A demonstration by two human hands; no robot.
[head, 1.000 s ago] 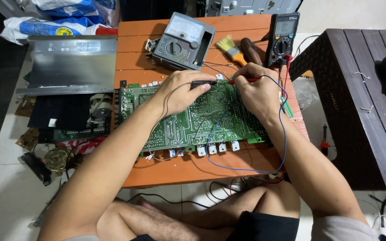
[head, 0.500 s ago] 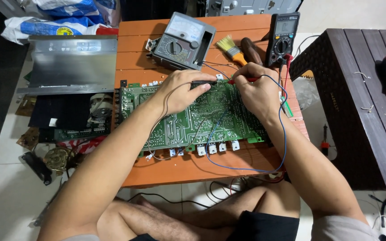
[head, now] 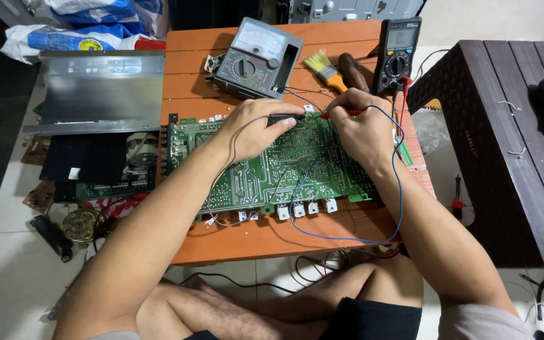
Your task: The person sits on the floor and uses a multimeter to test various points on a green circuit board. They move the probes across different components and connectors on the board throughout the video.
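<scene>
Probing step in hand, by the look of it — left hand (head: 256, 129) is closed around a black probe (head: 284, 118), right hand (head: 361, 129) pinches a red probe (head: 342, 114), both tips set on the solder side of the green circuit board (head: 272, 167), which lies flat mid-table on the orange table (head: 234, 242). Digital multimeter (head: 398, 53) stands at 1 o'clock from the board, analog meter (head: 257, 58) at 12, a brush (head: 323, 69) between them. Next move likely calls for steady tips and a glance at the digital meter's screen — a slip could bridge neighbouring joints.
</scene>
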